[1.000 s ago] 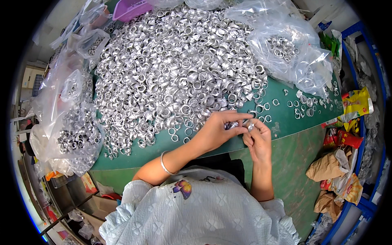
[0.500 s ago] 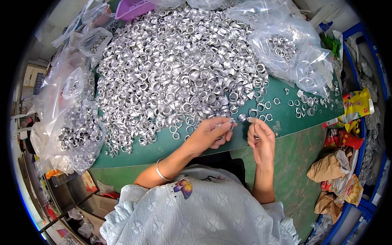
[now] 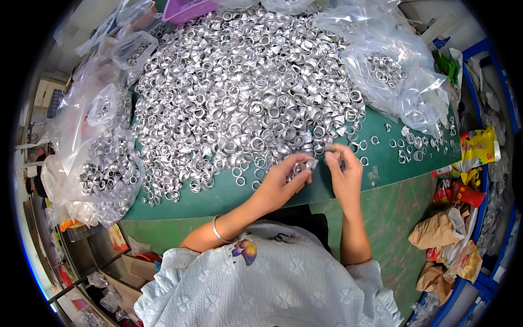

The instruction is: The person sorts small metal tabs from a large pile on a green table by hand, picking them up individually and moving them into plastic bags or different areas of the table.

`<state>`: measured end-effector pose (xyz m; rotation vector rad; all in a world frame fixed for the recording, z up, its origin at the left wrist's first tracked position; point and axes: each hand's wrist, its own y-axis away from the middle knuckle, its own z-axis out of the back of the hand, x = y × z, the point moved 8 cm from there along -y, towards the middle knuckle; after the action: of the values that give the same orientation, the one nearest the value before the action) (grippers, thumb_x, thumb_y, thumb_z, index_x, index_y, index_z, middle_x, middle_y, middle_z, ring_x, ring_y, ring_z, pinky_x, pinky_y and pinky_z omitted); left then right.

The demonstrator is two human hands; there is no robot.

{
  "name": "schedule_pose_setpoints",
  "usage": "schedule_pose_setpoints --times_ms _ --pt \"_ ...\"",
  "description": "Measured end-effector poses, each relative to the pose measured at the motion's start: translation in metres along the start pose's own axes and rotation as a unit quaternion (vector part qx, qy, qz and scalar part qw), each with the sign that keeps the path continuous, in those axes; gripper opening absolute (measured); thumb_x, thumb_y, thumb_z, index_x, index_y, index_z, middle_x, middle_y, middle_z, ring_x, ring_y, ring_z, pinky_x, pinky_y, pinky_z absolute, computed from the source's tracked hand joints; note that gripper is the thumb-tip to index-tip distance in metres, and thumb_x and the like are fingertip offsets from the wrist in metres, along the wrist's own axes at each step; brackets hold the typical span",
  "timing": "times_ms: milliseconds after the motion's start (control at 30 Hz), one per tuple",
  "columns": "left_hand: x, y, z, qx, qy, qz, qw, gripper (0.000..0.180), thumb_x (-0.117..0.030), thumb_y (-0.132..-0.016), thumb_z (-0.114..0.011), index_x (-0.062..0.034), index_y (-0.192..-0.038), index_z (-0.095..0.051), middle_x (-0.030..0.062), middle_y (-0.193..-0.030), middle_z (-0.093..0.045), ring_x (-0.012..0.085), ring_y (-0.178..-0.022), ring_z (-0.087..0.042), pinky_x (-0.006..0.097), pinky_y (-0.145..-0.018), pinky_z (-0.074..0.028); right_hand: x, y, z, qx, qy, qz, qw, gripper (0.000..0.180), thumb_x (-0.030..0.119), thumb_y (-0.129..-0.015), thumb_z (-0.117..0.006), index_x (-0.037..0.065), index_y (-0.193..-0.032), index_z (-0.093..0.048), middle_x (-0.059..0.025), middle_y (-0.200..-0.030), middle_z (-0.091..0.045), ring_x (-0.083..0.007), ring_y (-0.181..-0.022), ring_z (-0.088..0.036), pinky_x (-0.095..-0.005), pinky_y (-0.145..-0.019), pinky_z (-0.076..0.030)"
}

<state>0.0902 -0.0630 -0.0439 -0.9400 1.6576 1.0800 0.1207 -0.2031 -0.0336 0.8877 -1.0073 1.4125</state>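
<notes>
A broad heap of silver-coloured metal rings (image 3: 234,87) covers much of the green table (image 3: 218,204). At the heap's near edge, my left hand (image 3: 283,182) is curled round several rings, which show between thumb and fingers. Just to its right, my right hand (image 3: 346,171) has its fingers bent, with silvery metal rings (image 3: 342,164) visible inside them. Its index fingertip reaches the loose rings at the heap's edge; whether it pinches one there is blurred. The two hands are slightly apart.
Clear plastic bags holding rings lie at the left (image 3: 111,174) and far right (image 3: 389,71). A purple basket (image 3: 188,10) stands at the back. Scattered rings (image 3: 417,143) lie on the table's right side. A blue shelf (image 3: 476,245) with packets and paper bags is beyond.
My left hand has turned so the rings in it show more. My right hand has moved slightly up toward the heap and its fingers have bent over. The view has shifted a little.
</notes>
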Motion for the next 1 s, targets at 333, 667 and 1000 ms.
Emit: schedule_pose_setpoints --times_ms 333,667,1000 --pt "-0.028 0.002 -0.011 -0.042 -0.143 -0.121 0.981 0.027 -0.006 -0.081 -0.059 -0.0015 -0.108 -0.059 0.007 -0.076 -0.06 0.0096 -0.061 -0.054 0.022 -0.056 -0.042 -0.021 0.035 -0.034 0.034 -0.451 -0.233 0.861 0.025 0.024 -0.092 -0.045 0.005 -0.076 -0.048 -0.0011 -0.062 -0.046 -0.0039 -0.043 -0.035 -0.0174 -0.035 -0.023" --pt "-0.007 0.011 0.064 -0.161 -0.025 -0.013 0.987 0.018 -0.014 -0.084 -0.058 0.001 -0.076 -0.064 0.0028 -0.062 -0.056 0.0073 -0.048 -0.046 0.019 -0.04 -0.032 -0.02 0.016 -0.026 0.035 -0.457 -0.235 0.857 0.017 0.014 -0.086 -0.052 0.002 -0.096 -0.057 0.0002 -0.056 -0.043 -0.0074 -0.043 -0.036 -0.0205 -0.039 -0.028" --pt "-0.052 -0.008 0.079 -0.222 -0.552 -0.125 0.794 0.022 -0.015 -0.07 -0.068 -0.0057 -0.09 -0.065 0.008 -0.062 -0.053 0.0242 -0.052 -0.053 0.033 -0.048 -0.041 0.037 -0.01 -0.05 -0.029 0.257 0.091 0.962 0.031 0.012 -0.073 -0.068 0.005 -0.102 -0.06 -0.0069 -0.054 -0.048 -0.0192 -0.045 -0.046 -0.0307 -0.045 -0.037"
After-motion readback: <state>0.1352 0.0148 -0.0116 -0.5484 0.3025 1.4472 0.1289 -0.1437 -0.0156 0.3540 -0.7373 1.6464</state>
